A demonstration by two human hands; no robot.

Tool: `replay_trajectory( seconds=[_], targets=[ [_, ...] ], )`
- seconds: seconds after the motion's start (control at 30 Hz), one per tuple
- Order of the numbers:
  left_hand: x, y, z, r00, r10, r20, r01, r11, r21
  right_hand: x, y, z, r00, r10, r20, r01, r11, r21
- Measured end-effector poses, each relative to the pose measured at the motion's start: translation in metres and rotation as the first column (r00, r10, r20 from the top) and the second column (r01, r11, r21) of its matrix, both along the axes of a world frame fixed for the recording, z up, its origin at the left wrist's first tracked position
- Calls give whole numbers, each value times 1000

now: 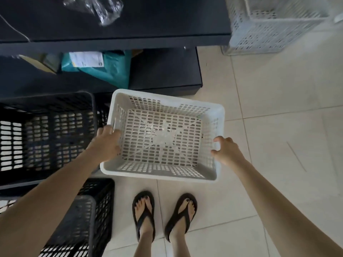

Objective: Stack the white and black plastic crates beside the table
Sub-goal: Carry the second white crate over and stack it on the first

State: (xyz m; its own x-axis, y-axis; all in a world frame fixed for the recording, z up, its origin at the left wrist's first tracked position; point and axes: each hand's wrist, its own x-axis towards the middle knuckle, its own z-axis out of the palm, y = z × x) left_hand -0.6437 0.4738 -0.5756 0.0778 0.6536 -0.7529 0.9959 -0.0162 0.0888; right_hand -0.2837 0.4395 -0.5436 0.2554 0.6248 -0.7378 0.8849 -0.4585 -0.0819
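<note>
The white crate (163, 136) is held up in the air in front of the person, above the pale tiled floor (278, 108), its open top facing the camera and nothing inside it. The left hand (106, 143) grips the left rim, thumb hooked over into the inside wall and the fingers wrapped out of sight under the outer edge. The right hand (227, 150) clamps the right rim the same way, fingers curled over the top edge and the thumb pressed against the near corner. Just to the left, close to the held crate's left wall, stands a large black crate (46, 134), open and empty, and nearer the camera a second black crate (89, 219) sits partly hidden by the left forearm. A dark table (167, 21) runs across the top of the view with a crumpled clear plastic wrapper (96, 8) on it; on the shelf beneath it lies a teal parcel (104, 69) with a white label. Beside the table's right end stands another white crate (269, 26), well apart from the held one. Two feet in dark flip-flops (163, 214) stand on the tiles directly below the crate.
</note>
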Motion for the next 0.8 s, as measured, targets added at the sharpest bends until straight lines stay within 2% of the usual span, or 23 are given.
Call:
replay_trajectory(
  seconds=[0.2,0.37,0.53,0.63,0.8],
  targets=[
    [-16,12,-69,995,57,-82,-54,997,47,27,-5,-74,994,-4,109,6,1000,-21],
    [-14,21,-102,980,185,-72,-177,979,104,38,-3,-112,997,-34,65,37,998,-43],
    [-2,27,-106,930,367,-4,-352,897,268,38,0,-132,994,-91,58,92,996,-5],
    [1,25,-100,925,379,6,-363,882,300,41,-1,-131,991,-64,121,66,998,-15],
    [15,18,-89,921,380,-89,-342,895,286,54,-17,-115,979,-1,204,12,999,-49]
  ],
)
